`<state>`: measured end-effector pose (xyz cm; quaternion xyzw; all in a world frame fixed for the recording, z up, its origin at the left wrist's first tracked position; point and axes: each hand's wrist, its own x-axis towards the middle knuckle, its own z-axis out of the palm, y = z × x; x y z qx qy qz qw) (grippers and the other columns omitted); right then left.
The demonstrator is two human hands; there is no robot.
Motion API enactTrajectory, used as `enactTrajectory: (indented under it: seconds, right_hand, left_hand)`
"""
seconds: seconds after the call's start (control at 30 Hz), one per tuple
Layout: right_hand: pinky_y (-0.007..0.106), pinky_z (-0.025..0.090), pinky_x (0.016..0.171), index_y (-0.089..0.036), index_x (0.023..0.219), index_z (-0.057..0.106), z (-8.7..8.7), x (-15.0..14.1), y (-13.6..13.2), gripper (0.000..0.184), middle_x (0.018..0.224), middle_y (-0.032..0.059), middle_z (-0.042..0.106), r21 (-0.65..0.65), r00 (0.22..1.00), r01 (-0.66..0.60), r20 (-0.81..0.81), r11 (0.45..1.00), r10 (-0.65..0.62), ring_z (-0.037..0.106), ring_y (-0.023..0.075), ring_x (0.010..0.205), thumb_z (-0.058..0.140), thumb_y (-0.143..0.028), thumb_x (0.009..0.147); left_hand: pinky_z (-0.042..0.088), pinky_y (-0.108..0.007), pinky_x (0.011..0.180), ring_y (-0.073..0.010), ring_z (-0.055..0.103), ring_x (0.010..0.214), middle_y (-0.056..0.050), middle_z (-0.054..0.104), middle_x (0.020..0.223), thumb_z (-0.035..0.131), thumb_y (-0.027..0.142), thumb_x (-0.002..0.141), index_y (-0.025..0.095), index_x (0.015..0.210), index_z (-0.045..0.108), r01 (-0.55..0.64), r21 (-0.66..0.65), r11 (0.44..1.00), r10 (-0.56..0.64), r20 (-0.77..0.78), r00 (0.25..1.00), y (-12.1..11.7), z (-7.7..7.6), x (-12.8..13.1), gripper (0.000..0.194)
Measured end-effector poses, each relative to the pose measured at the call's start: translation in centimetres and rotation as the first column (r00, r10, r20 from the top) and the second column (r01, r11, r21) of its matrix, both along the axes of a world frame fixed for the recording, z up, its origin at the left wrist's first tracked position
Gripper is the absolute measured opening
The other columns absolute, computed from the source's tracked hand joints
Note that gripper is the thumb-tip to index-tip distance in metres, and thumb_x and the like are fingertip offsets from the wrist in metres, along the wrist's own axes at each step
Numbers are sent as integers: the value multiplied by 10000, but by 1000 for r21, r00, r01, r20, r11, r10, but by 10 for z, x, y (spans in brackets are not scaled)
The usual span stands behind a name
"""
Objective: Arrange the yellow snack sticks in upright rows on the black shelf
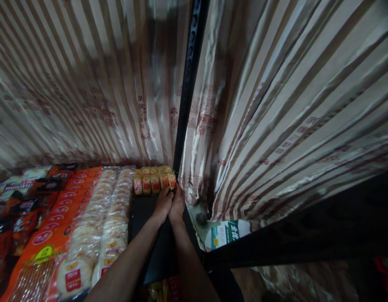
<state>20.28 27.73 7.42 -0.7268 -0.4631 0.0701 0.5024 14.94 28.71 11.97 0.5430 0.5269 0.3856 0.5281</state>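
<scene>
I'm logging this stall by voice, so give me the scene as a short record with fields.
Left hand: beside the right hand, at the right end of the small yellow packs
Grip: fingertips too unclear to tell
Surface: black shelf
Small packs: lined up at the shelf's back edge
Left of the hands: wrapped round breads, then orange packets
Behind: striped curtain, black post
Right of the shelf: white and green bag

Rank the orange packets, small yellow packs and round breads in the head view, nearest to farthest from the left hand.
1. Small yellow packs: just beyond the left hand.
2. Round breads: to its left.
3. Orange packets: farther left, past the breads.
</scene>
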Motion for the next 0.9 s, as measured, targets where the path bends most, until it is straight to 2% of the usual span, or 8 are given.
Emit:
enactTrajectory:
  seconds: [0.27,0.53,0.63,0.8,0.9]
  right_hand:
    - [344,415,910,-154,1105,538,-2,1,1,370,1057,104,590,19,999,-43,-4,999,43,533,186,1008,354,-148,784]
    - [355,387,965,-136,1130,556,-9,1,0,401,1191,131,551,-4,999,-47,27,999,47,490,192,1124,335,-128,795]
    - [341,392,966,-125,1130,565,-10,0,0,412,1207,139,536,-24,998,-45,53,999,46,484,191,1134,341,-99,785]
    - [346,385,978,-137,1155,566,-8,0,-1,417,1227,130,530,-45,992,-90,88,995,94,472,194,1151,351,-97,799]
    - [362,389,971,-149,1147,572,-10,0,0,423,1222,127,536,-38,992,-96,79,995,98,478,197,1140,345,-96,793]
  left_hand:
    - [353,-308,1003,-169,528,1102,-92,588,1193,415,104,775,147,1094,583,31,13,999,-30,-7,1000,2,1,5,363]
    - [347,-339,1003,-184,532,1078,-88,622,1107,411,85,753,150,1053,599,-13,53,998,22,-163,986,-1,4,4,359]
    - [342,-336,1010,-198,517,1098,-91,614,1122,411,85,752,149,1026,610,-57,64,996,71,-238,969,-4,15,3,344]
    - [321,-330,1029,-229,488,1155,-74,601,1174,371,22,715,156,1004,638,-38,41,998,46,-231,972,-16,47,8,416]
    - [318,-339,1031,-236,478,1170,-46,607,1175,371,-1,689,181,1008,643,-48,60,997,61,-244,968,-21,53,10,457]
